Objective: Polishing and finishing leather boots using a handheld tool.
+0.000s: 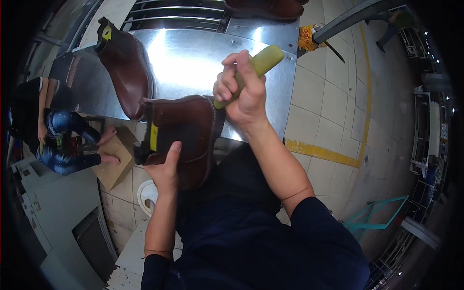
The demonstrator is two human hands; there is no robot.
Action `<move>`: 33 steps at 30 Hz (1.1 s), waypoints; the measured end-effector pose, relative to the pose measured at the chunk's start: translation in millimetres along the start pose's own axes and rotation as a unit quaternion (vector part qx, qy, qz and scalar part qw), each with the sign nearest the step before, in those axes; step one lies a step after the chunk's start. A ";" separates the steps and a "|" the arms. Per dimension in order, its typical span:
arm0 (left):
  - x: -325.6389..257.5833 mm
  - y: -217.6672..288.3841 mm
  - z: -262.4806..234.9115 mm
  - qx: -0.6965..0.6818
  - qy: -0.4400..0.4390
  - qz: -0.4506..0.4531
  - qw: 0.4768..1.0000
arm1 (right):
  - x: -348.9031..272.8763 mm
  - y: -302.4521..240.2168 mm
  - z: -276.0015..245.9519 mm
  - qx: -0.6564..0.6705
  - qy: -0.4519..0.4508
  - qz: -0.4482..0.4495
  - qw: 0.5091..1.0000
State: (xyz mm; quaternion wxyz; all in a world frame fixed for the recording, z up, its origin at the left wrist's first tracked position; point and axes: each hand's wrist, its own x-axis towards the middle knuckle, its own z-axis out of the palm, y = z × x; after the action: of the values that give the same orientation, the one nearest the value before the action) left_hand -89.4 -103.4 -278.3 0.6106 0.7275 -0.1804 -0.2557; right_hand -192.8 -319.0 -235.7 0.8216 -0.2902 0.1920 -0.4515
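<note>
A brown leather ankle boot (186,111) lies on its side at the near edge of the metal table, with a dark panel and a yellow tab at its opening. My left hand (166,169) grips it at the shaft, thumb on top and the other fingers hidden underneath. My right hand (245,89) is wrapped round a long yellow-green bar (268,59) with rounded ends; its material I cannot tell. The bar's lower end is close to the boot's sole edge, and whether they touch is unclear. Another brown boot (126,72) rests on the table beyond, to the left.
The shiny metal table (188,63) reflects bright light. More brown footwear (266,8) sits at its far edge, near metal rails (174,14). At left, another person (58,121) sits by a cardboard box (116,159). A yellow line (321,152) crosses the tiled floor. A teal frame (377,215) stands right.
</note>
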 end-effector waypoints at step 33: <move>-5.8 20.6 33.1 -0.101 0.013 0.072 0.992 | 29.2 27.2 1.8 -0.019 0.067 -0.083 0.994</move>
State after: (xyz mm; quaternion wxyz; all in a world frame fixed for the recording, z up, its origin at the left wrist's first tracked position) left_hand -112.6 -130.3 -261.3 0.7003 0.6502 -0.1978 -0.2185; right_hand -159.5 -331.9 -253.6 0.7609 -0.2895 0.2301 -0.5333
